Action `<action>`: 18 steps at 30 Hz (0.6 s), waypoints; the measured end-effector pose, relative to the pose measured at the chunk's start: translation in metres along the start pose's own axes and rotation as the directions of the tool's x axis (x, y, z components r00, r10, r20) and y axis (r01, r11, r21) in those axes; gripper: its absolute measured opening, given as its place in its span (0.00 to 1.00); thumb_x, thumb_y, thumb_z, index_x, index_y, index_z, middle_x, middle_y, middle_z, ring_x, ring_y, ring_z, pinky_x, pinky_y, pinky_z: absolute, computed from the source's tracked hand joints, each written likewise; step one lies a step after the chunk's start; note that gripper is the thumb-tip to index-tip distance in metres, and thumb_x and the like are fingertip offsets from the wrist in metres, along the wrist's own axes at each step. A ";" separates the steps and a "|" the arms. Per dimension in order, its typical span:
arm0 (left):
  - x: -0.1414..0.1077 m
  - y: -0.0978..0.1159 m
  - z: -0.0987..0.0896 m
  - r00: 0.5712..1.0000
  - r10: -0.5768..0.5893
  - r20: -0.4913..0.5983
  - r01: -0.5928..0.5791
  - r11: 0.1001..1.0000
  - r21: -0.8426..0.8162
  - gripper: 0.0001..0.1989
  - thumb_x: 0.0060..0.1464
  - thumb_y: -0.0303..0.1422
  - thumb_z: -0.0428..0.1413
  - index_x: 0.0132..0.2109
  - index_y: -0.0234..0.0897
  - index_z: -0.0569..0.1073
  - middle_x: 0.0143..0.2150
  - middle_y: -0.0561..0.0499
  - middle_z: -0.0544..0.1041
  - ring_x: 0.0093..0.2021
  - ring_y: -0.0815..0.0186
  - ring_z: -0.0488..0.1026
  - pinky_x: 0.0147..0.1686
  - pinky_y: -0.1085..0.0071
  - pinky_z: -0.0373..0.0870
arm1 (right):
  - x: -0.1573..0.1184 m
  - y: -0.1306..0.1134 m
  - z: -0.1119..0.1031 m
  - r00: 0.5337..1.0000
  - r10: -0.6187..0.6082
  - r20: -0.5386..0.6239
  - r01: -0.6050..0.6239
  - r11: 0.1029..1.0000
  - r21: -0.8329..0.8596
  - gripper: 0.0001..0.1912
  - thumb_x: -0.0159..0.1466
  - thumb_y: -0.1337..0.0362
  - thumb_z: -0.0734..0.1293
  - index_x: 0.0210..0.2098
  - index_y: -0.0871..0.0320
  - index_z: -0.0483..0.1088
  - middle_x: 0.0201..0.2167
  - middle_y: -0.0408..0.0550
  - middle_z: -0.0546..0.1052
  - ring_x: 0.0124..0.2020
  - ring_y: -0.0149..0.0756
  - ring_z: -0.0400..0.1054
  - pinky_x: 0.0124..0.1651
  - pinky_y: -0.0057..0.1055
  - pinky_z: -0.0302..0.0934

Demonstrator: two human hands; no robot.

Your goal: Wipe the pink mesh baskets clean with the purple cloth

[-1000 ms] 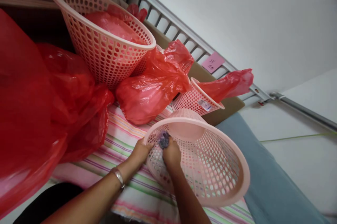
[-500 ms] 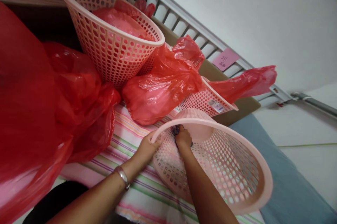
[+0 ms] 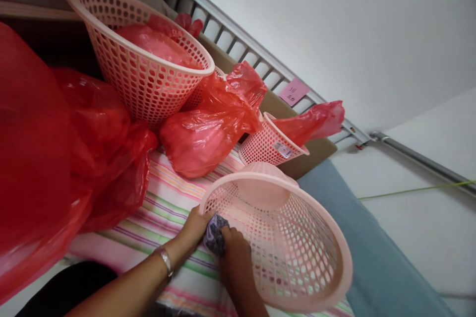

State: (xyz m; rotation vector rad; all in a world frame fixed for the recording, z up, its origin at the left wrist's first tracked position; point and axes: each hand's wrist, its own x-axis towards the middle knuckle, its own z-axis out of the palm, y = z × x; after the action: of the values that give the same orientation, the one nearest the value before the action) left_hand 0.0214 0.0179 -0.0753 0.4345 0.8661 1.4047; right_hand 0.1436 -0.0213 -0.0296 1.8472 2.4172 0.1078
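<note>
"What is changing around the pink basket (image 3: 275, 232)?"

"Far left of the basket, red plastic (image 3: 33, 158) is lying much as it was half a second ago. At the basket's left rim, the left hand (image 3: 197, 225) is keeping its hold. Just right of that, the grey-purple cloth (image 3: 215, 235) is now covering part of the near-left rim, rather than sitting deeper inside, and the right hand (image 3: 238, 250) is following it back."

"Where is the cloth lying against the fingers?"

"Just beside the left thumb; whether they are touching, I cannot tell. The left fingers are clamping the basket's rim. On the cloth's right side, the right fingers are curling together around the bunched fabric."

"And the poses?"

"The left forearm, wearing a silver bracelet (image 3: 163, 261), is slanting up to the basket across the striped sheet (image 3: 167, 198). The right forearm is rising from below the basket's near side, the back of the hand turning toward the camera."
</note>
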 end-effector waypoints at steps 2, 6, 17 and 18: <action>-0.003 -0.004 0.004 0.999 -0.017 0.030 0.018 1.000 -0.008 0.18 0.40 0.37 0.61 0.38 0.28 0.76 0.33 0.42 0.80 0.34 0.58 0.76 0.37 0.66 0.71 | 0.009 0.013 0.000 0.998 0.058 -0.002 -0.058 0.997 0.045 0.21 0.55 0.76 0.57 0.46 0.55 0.68 0.38 0.50 0.73 0.40 0.39 0.67 0.41 0.30 0.55; -0.004 -0.005 0.008 0.998 -0.032 0.054 0.032 0.999 0.012 0.19 0.40 0.37 0.61 0.40 0.29 0.76 0.35 0.42 0.81 0.40 0.55 0.76 0.36 0.67 0.72 | 0.064 0.038 0.002 0.952 0.307 0.005 -0.307 0.951 0.027 0.20 0.60 0.71 0.54 0.51 0.55 0.64 0.39 0.52 0.73 0.40 0.40 0.68 0.39 0.32 0.57; 0.003 0.003 0.005 0.997 -0.005 0.078 -0.004 0.994 0.108 0.13 0.39 0.33 0.61 0.34 0.29 0.77 0.30 0.45 0.79 0.31 0.59 0.75 0.35 0.66 0.70 | 0.161 0.080 0.017 0.890 0.454 -0.050 -0.457 0.880 -0.133 0.20 0.64 0.70 0.52 0.53 0.56 0.62 0.44 0.55 0.71 0.46 0.44 0.66 0.42 0.38 0.58; 0.004 0.007 0.004 0.995 0.030 0.095 -0.039 0.994 0.104 0.15 0.39 0.33 0.60 0.37 0.29 0.76 0.31 0.45 0.80 0.33 0.59 0.75 0.36 0.66 0.70 | 0.160 0.081 0.018 0.899 0.436 -0.050 -0.438 0.887 -0.143 0.19 0.64 0.69 0.52 0.53 0.56 0.62 0.44 0.55 0.71 0.46 0.44 0.66 0.42 0.38 0.58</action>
State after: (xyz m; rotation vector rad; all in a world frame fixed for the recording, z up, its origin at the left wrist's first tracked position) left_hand 0.0197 0.0241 -0.0683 0.5938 0.8620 1.3632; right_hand 0.1811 0.1545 -0.0433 2.2846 1.8911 0.3309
